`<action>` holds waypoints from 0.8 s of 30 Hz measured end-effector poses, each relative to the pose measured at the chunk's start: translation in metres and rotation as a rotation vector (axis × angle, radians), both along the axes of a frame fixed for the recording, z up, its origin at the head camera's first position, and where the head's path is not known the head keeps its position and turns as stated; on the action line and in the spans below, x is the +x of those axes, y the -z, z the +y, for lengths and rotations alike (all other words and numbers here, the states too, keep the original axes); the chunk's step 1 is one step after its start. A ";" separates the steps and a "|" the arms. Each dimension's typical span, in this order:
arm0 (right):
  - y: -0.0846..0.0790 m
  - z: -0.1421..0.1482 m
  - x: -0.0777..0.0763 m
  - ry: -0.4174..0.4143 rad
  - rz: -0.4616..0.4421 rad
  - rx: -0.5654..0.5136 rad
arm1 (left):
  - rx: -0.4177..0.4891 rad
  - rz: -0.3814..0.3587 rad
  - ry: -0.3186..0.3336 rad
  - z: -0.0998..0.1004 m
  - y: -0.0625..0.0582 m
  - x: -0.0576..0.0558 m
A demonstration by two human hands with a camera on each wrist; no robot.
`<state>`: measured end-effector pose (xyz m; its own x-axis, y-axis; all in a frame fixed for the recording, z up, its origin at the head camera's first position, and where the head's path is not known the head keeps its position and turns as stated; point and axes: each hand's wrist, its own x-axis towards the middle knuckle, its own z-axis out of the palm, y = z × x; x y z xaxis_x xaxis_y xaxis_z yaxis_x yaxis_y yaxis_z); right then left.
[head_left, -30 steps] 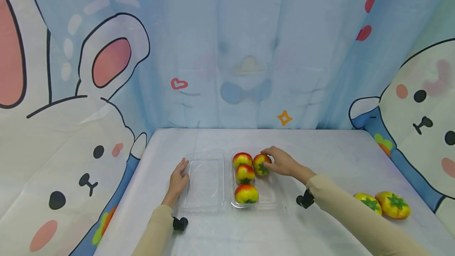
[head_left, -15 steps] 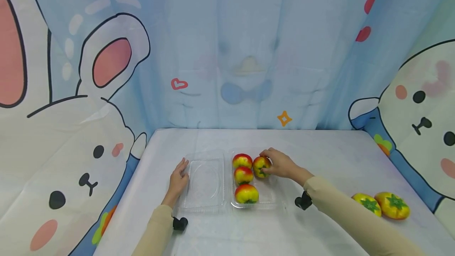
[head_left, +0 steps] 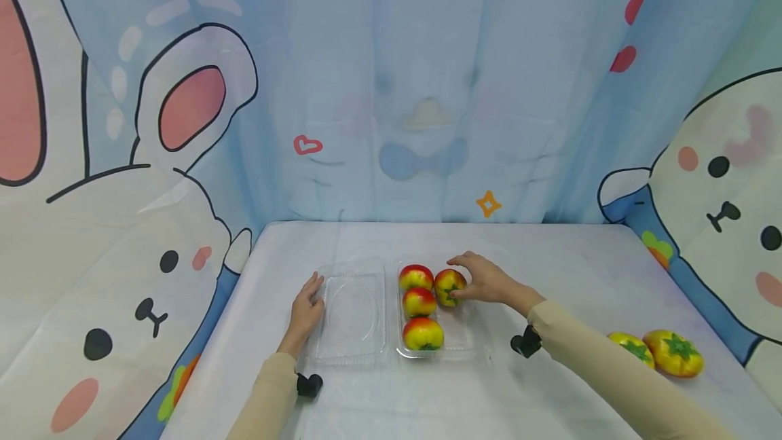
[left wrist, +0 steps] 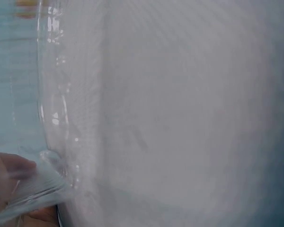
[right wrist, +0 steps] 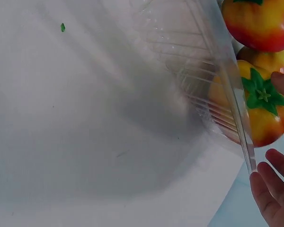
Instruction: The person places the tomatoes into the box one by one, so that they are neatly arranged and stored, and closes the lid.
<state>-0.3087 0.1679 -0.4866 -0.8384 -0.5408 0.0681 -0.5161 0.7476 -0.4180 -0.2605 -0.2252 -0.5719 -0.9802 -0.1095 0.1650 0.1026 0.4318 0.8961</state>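
Fruit (head_left: 449, 286) lies in tray (head_left: 455, 333) — room toward its near edge — right hand (head_left: 487, 280) spread, left hand (head_left: 305, 308) pinching lid (head_left: 353, 312).

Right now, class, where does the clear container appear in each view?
Head: lower middle, the clear container with two halves side by side.
Left wrist: along the left edge, only partly in view.
Right wrist: upper right, its edge slanting.
Shared landmark: the white tabletop, in all three.

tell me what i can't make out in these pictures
Head view: lower part of one loose fruit, hidden by the right sleeve.
Left wrist view: red-and-yellow patch, blurred, cut off by the top edge.
Left wrist view: most of the left hand, beyond the left edge.
Right wrist view: part of the right hand, beyond the right edge.
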 end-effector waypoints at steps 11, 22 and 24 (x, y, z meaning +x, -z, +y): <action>-0.014 0.047 -0.001 0.093 0.023 -0.068 | -0.002 -0.012 0.000 0.000 -0.001 0.000; -0.026 0.123 0.012 0.180 -0.021 -0.054 | -0.008 -0.004 0.004 0.001 0.000 0.000; -0.023 0.138 0.016 0.194 -0.033 -0.058 | -0.010 -0.001 0.005 0.000 0.001 0.001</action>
